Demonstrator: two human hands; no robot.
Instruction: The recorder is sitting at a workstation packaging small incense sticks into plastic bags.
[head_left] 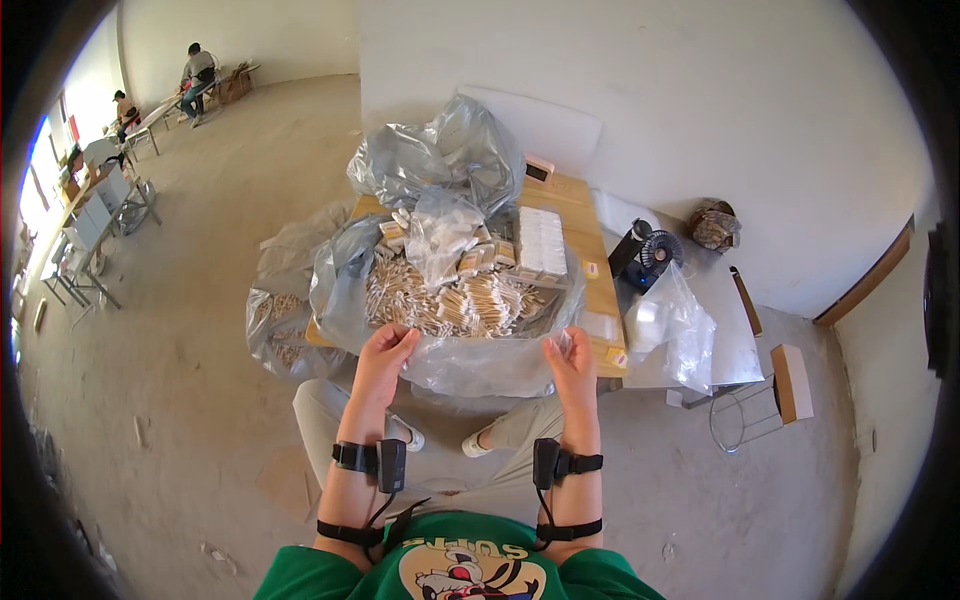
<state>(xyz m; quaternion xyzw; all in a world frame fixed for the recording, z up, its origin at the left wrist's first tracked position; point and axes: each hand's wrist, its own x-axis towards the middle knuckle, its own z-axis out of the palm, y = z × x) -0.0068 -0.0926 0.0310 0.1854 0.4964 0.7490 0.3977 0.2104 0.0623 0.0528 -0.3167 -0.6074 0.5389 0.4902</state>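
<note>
My left hand (380, 364) pinches the near edge of a large clear plastic bag (470, 366). At the right end of that same edge, my right hand (574, 370) has its fingers closed on the plastic. The edge stretches between my two hands. Behind it, the opened bag holds a heap of loose cotton swabs (485, 305), some lying in neat bunches. A smaller clear bag (440, 235) with white contents rests on the heap. Several small packs of swabs lie around it, and a stack of white packs (541, 240) stands at the right.
A wooden table (578, 212) carries the bag. Behind lies a bulky grey plastic bag (435, 155); another swab-filled bag (280, 325) hangs at the left. At the right are a small black fan (660, 250) and a white plastic bag (672, 325). Two people sit far left.
</note>
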